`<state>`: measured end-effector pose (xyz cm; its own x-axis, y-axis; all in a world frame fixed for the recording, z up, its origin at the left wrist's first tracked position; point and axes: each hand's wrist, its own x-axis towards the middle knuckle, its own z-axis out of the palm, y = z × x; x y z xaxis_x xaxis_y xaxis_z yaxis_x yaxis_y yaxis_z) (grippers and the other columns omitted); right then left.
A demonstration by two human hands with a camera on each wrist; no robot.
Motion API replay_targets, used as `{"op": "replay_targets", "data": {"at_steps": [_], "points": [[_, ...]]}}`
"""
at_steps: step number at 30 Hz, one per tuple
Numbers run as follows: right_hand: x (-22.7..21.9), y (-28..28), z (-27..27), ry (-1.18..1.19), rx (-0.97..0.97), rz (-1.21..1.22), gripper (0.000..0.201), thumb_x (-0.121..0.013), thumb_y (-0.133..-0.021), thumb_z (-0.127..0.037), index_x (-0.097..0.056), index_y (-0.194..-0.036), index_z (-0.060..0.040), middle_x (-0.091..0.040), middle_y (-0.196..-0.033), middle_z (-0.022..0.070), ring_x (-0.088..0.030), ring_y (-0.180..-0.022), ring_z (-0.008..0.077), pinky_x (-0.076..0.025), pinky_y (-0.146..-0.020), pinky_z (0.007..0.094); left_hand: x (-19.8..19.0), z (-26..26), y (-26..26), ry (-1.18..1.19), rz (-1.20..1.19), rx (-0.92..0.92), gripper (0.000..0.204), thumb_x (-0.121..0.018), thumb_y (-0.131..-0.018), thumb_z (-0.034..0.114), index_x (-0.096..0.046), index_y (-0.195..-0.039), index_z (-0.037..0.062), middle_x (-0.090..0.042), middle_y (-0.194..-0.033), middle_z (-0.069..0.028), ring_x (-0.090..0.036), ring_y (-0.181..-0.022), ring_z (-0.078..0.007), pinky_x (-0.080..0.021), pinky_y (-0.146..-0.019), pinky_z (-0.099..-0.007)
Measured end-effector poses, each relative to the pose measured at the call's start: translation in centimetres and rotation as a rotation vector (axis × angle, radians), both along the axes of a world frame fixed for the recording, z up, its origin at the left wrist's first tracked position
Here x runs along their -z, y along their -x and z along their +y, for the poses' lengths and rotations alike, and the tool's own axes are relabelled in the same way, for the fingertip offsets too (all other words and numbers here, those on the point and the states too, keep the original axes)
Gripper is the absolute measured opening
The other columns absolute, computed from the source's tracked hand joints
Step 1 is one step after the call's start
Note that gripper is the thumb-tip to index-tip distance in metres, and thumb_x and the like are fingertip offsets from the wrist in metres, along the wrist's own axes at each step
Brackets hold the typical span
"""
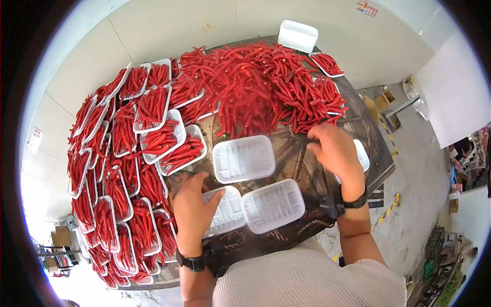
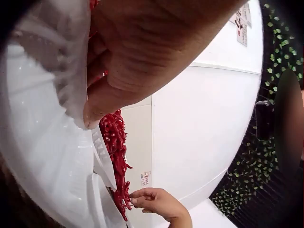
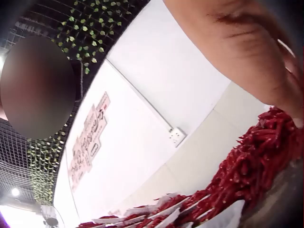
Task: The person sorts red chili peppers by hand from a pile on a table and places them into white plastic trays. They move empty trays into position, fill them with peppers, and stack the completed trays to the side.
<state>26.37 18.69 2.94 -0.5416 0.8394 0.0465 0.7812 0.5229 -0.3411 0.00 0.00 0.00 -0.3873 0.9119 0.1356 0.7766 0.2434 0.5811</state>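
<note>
Three empty clear-white trays lie near the person: one farther out (image 1: 244,158), one at the front right (image 1: 273,206), one at the front left (image 1: 225,212). The left hand (image 1: 193,207) is at the front left tray's left side, its thumb over the tray. In the left wrist view this hand (image 2: 137,52) has a fingertip at a white tray's (image 2: 42,114) edge; its other fingers are partly hidden. Bent and apart, the right hand's (image 1: 337,156) thumb and forefinger are beside the red chili pile (image 1: 250,87). The right wrist view shows that hand (image 3: 247,52) above chilies (image 3: 247,166), fingertips cut off.
Many chili-filled trays (image 1: 152,106) overlap along the table's left side. A stack of empty trays (image 1: 297,36) stands at the back. Another white tray (image 1: 361,155) lies right of the right hand, partly hidden. The wooden table's (image 1: 376,153) edge runs along the right.
</note>
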Motion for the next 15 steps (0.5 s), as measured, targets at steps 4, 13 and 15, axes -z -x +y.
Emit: {"op": "replay_targets", "data": {"at_steps": [4,13,15], "points": [[3.7,-0.6,2.9,-0.269,0.123,-0.115,0.018,-0.075,-0.075,-0.013,-0.067,-0.089,-0.0060,-0.065,-0.088,0.0155,-0.064,-0.089,0.0354,-0.049,-0.077,0.0465,0.9,-0.1,-0.9,-0.005,-0.039,0.083,0.037,-0.078,-0.074,0.010,-0.065,-0.108,0.0037,-0.066,-0.087,-0.0140,-0.064,-0.081,-0.0324,-0.050,-0.075,-0.0416],[3.6,1.1,1.7,-0.007,-0.214,0.319,0.016,-0.075,-0.073,-0.009,-0.068,-0.087,-0.0033,-0.064,-0.082,0.0125,-0.062,-0.083,0.0333,-0.049,-0.074,0.0420,1.2,0.8,-1.6,-0.133,-0.138,0.225,0.022,-0.074,-0.075,0.003,-0.068,-0.096,0.0017,-0.066,-0.091,-0.0143,-0.064,-0.085,-0.0341,-0.051,-0.074,-0.0411],[3.0,0.1,1.8,-0.203,-0.036,0.199,0.017,-0.076,-0.072,-0.009,-0.069,-0.087,-0.0039,-0.064,-0.083,0.0120,-0.062,-0.084,0.0330,-0.049,-0.075,0.0422,1.0,1.1,-1.8,-0.289,-0.063,0.323,0.021,-0.073,-0.074,0.002,-0.069,-0.094,0.0028,-0.066,-0.091,-0.0130,-0.063,-0.087,-0.0327,-0.051,-0.074,-0.0401]]}}
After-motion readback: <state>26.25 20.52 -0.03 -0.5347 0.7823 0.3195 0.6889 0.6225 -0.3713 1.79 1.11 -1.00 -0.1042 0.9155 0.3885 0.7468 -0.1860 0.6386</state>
